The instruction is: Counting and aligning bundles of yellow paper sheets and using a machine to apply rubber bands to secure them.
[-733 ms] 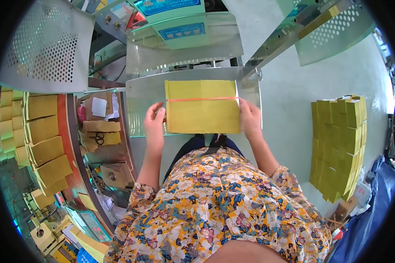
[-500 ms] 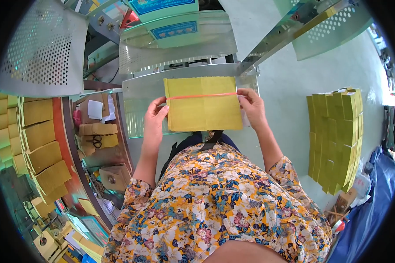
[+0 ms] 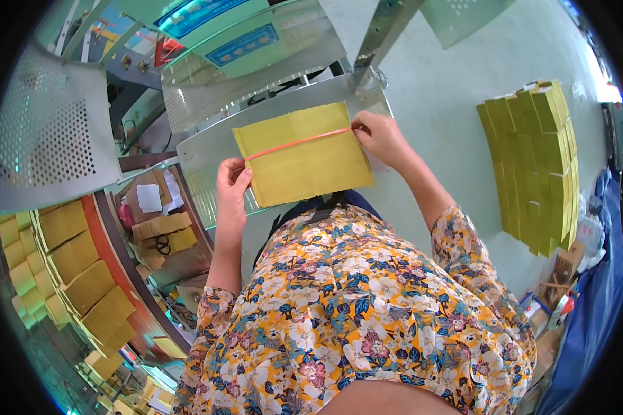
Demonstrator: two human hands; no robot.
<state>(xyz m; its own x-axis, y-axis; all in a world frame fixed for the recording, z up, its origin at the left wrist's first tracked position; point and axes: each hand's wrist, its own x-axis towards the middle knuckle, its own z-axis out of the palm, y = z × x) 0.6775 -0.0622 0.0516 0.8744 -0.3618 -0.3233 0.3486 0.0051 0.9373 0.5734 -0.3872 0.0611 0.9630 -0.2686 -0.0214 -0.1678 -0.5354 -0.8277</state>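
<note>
A yellow paper bundle (image 3: 304, 162) lies flat over the metal tray (image 3: 204, 142) in front of my waist. Across its upper half runs a thin red band (image 3: 299, 142), from the left edge to the right. My left hand (image 3: 232, 185) grips the bundle's left edge, thumb on top near the band's end. With bent, closed fingers, my right hand (image 3: 379, 137) pinches the band at the right edge. The undersides of the bundle and the fingertips beneath it are hidden.
A tall block of stacked yellow bundles (image 3: 533, 166) stands on the floor at right. To the left are a perforated metal panel (image 3: 55, 131), stacked brown sheets (image 3: 90, 273) and a shelf with black scissors (image 3: 162, 244). A metal post (image 3: 381, 41) rises beyond the tray.
The view has turned, so the bundle looks tilted, its right side higher. My right hand's fingers have closed in more tightly at the band's right end. My left hand keeps its hold.
</note>
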